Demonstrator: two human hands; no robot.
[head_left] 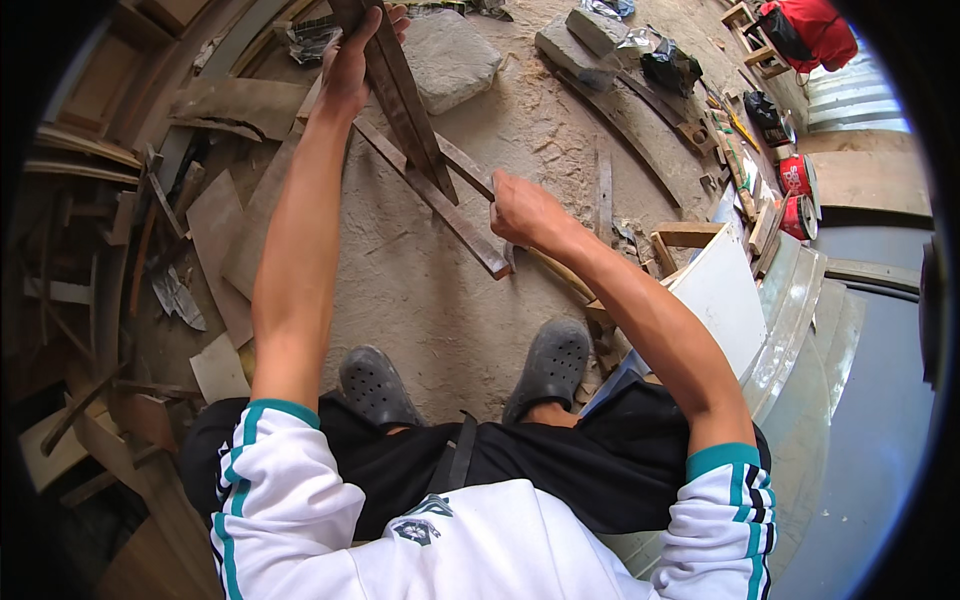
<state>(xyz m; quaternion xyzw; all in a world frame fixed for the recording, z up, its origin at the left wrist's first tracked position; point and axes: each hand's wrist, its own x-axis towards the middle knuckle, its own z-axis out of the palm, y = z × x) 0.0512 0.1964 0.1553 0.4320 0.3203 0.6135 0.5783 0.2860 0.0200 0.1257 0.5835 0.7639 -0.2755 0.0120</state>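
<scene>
Gripping: left hand (350, 60) closed around the top of a dark wooden slat (400, 95), held upright and tilted.
Right hand (525, 212): fist closed on a tool handle; the tool itself cannot be told.
Contact: slat's lower end meets a long batten (440, 200) lying on the sandy floor (420, 290).
Progress: judged mid-way, pieces positioned, no joint visible.

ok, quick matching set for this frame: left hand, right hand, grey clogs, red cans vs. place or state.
Things:
1. left hand
2. right hand
3. grey clogs
4. red cans

Places or states:
A. far right, beside the boards
B. gripping the top of a dark upright wood strip
C. on the sandy ground, lower centre
D. closed on the end of a slanted plank

Pairs: 1-B, 2-D, 3-C, 4-A
</scene>
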